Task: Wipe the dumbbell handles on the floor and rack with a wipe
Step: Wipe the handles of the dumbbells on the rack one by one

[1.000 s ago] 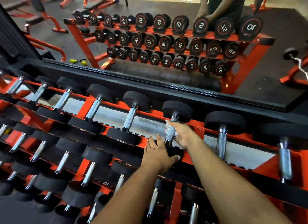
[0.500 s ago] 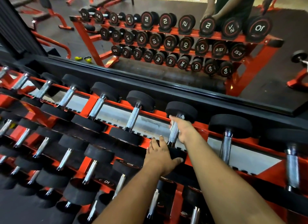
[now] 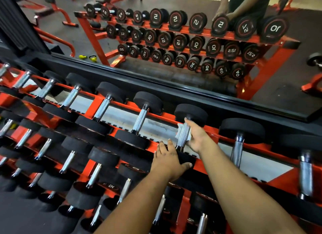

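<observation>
Held white wipe [image 3: 179, 135] wrapped around knurled chrome dumbbell handle [image 3: 183, 135] with right hand [image 3: 196, 138]; left hand [image 3: 168, 161] spread flat below on black rubber head. Many handles apparently left.

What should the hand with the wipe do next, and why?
Probably slide the white wipe down the metal handle. The right hand holds the wipe behind the handle's upper half, near the far weight, so the lower part toward the left hand looks unwiped. The left hand rests on the near weight, which should keep the dumbbell from rolling.
</observation>
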`<action>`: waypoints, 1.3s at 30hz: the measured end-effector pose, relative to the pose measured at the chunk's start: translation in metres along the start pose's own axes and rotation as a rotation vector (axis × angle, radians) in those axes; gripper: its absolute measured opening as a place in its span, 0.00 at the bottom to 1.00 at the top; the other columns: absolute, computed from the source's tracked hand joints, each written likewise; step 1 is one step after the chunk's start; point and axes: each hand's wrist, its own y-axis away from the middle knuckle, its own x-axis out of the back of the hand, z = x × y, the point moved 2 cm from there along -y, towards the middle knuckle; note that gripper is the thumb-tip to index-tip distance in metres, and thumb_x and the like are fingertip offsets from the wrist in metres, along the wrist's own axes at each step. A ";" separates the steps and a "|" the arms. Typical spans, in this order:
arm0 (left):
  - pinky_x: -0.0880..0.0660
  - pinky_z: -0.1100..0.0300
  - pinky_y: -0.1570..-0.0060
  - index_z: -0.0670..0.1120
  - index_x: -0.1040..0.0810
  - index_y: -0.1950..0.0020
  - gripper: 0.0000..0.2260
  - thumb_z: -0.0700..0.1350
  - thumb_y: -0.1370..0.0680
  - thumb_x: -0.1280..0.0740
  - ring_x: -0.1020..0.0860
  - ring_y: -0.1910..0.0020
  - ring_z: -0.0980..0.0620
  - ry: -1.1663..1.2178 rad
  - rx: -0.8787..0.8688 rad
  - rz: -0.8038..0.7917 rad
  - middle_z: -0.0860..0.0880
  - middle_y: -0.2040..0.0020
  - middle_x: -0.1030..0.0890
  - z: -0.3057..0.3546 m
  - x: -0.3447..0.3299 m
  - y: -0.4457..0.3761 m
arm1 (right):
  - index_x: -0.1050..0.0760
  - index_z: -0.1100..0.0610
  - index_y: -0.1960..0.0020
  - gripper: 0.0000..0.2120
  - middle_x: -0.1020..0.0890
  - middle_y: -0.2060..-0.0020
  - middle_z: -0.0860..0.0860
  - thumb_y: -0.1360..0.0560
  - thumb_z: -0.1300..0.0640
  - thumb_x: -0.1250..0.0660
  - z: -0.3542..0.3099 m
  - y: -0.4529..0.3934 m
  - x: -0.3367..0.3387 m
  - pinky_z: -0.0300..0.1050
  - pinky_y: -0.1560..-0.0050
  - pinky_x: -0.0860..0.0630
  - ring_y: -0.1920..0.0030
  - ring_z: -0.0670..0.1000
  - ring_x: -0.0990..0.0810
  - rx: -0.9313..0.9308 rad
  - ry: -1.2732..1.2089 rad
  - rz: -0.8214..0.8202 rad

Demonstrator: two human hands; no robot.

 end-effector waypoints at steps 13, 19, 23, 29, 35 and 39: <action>0.53 0.45 0.20 0.44 0.63 0.18 0.54 0.70 0.26 0.33 0.56 0.18 0.38 -0.008 -0.008 -0.009 0.35 0.18 0.59 0.001 0.002 0.002 | 0.19 0.57 0.43 0.09 0.15 0.49 0.58 0.19 0.61 0.37 -0.002 0.031 0.024 0.52 0.52 0.22 0.54 0.55 0.20 0.537 0.703 0.284; 0.53 0.46 0.20 0.45 0.63 0.18 0.54 0.70 0.27 0.33 0.56 0.18 0.38 -0.001 -0.005 0.002 0.35 0.18 0.58 0.000 0.001 0.002 | 0.51 0.53 0.17 0.37 0.48 0.18 0.51 0.22 0.65 0.41 0.003 0.037 0.023 0.59 0.20 0.53 0.18 0.53 0.54 1.000 2.172 -0.123; 0.53 0.46 0.20 0.45 0.64 0.18 0.54 0.70 0.26 0.33 0.56 0.18 0.38 0.003 -0.001 -0.004 0.35 0.18 0.58 0.000 0.000 0.002 | 0.48 0.54 0.18 0.32 0.46 0.19 0.51 0.20 0.62 0.45 -0.019 0.033 0.030 0.61 0.20 0.54 0.19 0.52 0.49 1.191 2.415 -0.195; 0.53 0.45 0.20 0.45 0.63 0.18 0.55 0.70 0.27 0.33 0.56 0.18 0.39 0.010 -0.002 0.010 0.35 0.18 0.57 0.001 0.001 0.001 | 0.28 0.54 0.30 0.19 0.26 0.31 0.55 0.20 0.56 0.40 0.003 0.025 -0.007 0.59 0.20 0.52 0.25 0.57 0.34 1.072 2.409 -0.128; 0.53 0.45 0.20 0.44 0.63 0.18 0.55 0.71 0.27 0.34 0.56 0.18 0.38 -0.002 -0.013 0.007 0.35 0.18 0.57 -0.002 -0.001 0.000 | 0.38 0.49 0.21 0.33 0.36 0.21 0.48 0.24 0.64 0.39 -0.007 0.024 0.038 0.61 0.21 0.50 0.20 0.50 0.43 1.246 2.255 -0.465; 0.53 0.45 0.20 0.44 0.63 0.18 0.55 0.71 0.27 0.34 0.57 0.18 0.39 0.002 -0.014 0.005 0.35 0.18 0.58 -0.001 0.000 0.001 | 0.46 0.55 0.18 0.35 0.43 0.19 0.53 0.25 0.66 0.55 -0.009 0.026 0.037 0.56 0.21 0.52 0.19 0.53 0.47 1.175 2.176 -0.008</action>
